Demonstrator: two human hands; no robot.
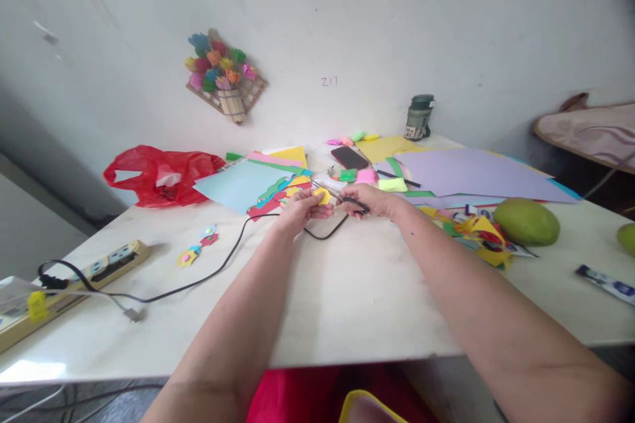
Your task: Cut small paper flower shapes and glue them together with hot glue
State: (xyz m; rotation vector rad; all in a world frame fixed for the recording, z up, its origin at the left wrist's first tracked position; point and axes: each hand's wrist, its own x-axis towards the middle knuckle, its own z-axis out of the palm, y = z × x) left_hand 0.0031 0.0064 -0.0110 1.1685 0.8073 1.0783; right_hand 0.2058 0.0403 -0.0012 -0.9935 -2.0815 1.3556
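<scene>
Head view: both bare hands at work above a pale, smooth-topped table (342, 304), near its middle.

Left hand (297, 210): thumb and fingers drawn together, pinching a small yellow paper piece (323, 197). Right hand (374, 199): fingers curled round the handles of black-handled metal scissors (358, 205), blades pointing toward the yellow piece. Blade opening too small to read; cannot tell whether the edges touch the paper.

Progress, as judged from the layout: some shapes look finished. Left of the hands, a short row holds a yellow paper flower shape with a round pink centre (183, 262) and a red paper shape with a green centre (210, 240), with blue pieces among them. The piece in hand appears still to be under trimming; no coloured centre can be made out on it.

Stock and waste: a light blue paper sheet (233, 186) and a broad lavender paper sheet (461, 168) remain large, so plenty of material seems left. A crumpled heap of multicoloured paper offcuts (483, 241) beside a large green oval fruit (526, 222) suggests much cutting already done. Bright pink (366, 176) and yellow-green soft-looking blocks (391, 185) lie just beyond the right hand; material uncertain.
</scene>
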